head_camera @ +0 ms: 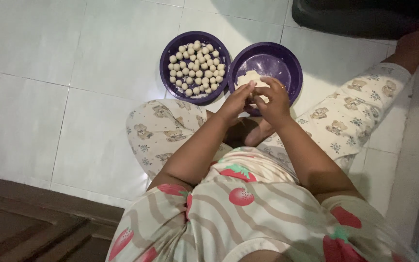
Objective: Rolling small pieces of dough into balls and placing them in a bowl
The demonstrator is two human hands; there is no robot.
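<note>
Over the purple bowl, both hands pinched together on dough

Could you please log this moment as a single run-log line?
left hand: pinching dough | right hand: pinching same dough | over right bowl | left bowl: dough balls

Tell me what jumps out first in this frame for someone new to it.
Two purple bowls on the white tiled floor: the left bowl is heaped with small pale dough balls, the right bowl holds a lump of dough. Just over the right bowl's near edge, the left hand and right hand meet, fingers pinching a bit of dough.
</note>
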